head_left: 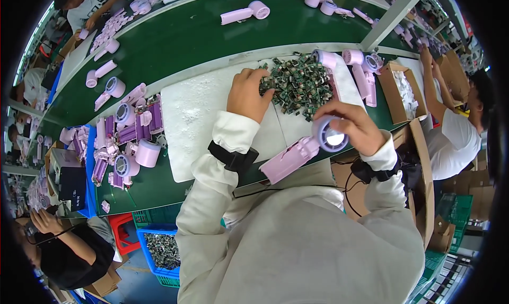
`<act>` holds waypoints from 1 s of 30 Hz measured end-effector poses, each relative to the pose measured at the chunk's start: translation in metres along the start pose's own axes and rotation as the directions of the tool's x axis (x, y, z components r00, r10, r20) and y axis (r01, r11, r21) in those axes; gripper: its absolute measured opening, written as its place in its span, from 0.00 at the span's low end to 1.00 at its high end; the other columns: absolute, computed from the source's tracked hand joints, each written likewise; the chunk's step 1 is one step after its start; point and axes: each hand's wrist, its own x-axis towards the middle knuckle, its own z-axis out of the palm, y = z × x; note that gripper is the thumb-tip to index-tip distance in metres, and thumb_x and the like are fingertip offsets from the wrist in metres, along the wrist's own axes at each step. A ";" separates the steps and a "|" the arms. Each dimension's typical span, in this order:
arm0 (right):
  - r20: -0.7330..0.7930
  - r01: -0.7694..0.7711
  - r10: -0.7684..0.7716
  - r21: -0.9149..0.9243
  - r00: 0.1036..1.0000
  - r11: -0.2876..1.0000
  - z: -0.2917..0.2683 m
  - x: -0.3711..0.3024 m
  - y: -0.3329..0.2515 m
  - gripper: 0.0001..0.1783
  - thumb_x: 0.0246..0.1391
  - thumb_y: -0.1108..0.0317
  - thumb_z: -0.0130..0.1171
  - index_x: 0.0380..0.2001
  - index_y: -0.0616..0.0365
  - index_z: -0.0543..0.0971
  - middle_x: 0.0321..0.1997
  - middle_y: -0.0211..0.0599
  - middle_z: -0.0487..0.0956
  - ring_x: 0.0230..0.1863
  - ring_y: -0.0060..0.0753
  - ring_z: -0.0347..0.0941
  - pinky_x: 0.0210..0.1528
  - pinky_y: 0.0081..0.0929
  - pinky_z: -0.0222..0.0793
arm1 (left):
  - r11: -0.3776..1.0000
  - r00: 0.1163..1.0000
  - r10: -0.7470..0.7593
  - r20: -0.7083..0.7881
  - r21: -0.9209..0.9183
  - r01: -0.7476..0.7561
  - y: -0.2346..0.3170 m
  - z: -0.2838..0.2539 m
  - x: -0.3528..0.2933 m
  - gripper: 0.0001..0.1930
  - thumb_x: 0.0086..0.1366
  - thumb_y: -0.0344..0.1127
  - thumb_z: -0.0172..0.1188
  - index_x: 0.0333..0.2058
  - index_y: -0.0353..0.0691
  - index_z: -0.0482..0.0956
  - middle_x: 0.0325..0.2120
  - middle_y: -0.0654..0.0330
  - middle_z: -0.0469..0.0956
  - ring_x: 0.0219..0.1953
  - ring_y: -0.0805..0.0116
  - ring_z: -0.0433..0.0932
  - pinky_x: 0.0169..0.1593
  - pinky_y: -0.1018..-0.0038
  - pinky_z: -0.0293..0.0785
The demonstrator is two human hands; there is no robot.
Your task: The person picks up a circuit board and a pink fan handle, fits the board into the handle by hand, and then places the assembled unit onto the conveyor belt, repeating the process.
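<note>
My right hand is closed on a pink handheld fan, gripping it at its round head. The fan's handle slants down to the left over the table's near edge, and its inside shows along the top. At the left edge of a heap of small green circuit boards, my left hand reaches in with fingers bent. Its thumb and forefinger look apart, with boards between and beside them. The heap lies on a white foam sheet.
Purple and pink fan parts crowd the left of the table beside a blue bin. More fans and a carton stand at the right. Beyond runs a green conveyor belt carrying fans. Other people work on both sides.
</note>
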 end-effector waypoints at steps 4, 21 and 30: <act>0.122 0.040 -0.044 0.039 0.992 0.998 0.023 0.015 0.007 0.19 0.60 0.62 0.50 0.46 0.65 0.78 0.44 0.44 0.81 0.46 0.39 0.78 0.53 0.31 0.70 | 0.954 0.969 -0.237 0.076 -0.172 0.247 0.005 -0.024 -0.007 0.19 0.54 0.28 0.72 0.45 0.37 0.78 0.36 0.52 0.80 0.36 0.53 0.80 0.42 0.63 0.78; -0.011 0.544 -0.595 -0.392 0.804 0.742 0.114 0.109 0.000 0.13 0.59 0.67 0.61 0.45 0.58 0.83 0.40 0.45 0.82 0.40 0.48 0.79 0.46 0.36 0.74 | 0.488 0.665 -0.744 -0.064 -0.731 0.476 0.026 -0.116 -0.166 0.18 0.61 0.14 0.57 0.50 0.31 0.74 0.44 0.54 0.81 0.46 0.67 0.82 0.48 0.74 0.80; 0.218 0.459 -0.404 -0.434 0.889 0.775 0.144 0.069 -0.004 0.16 0.50 0.72 0.66 0.44 0.51 0.84 0.32 0.36 0.79 0.32 0.43 0.78 0.36 0.34 0.76 | 0.483 0.753 -0.653 0.086 -0.719 0.501 0.062 -0.109 -0.180 0.20 0.60 0.13 0.57 0.52 0.31 0.74 0.44 0.55 0.81 0.46 0.71 0.81 0.50 0.75 0.78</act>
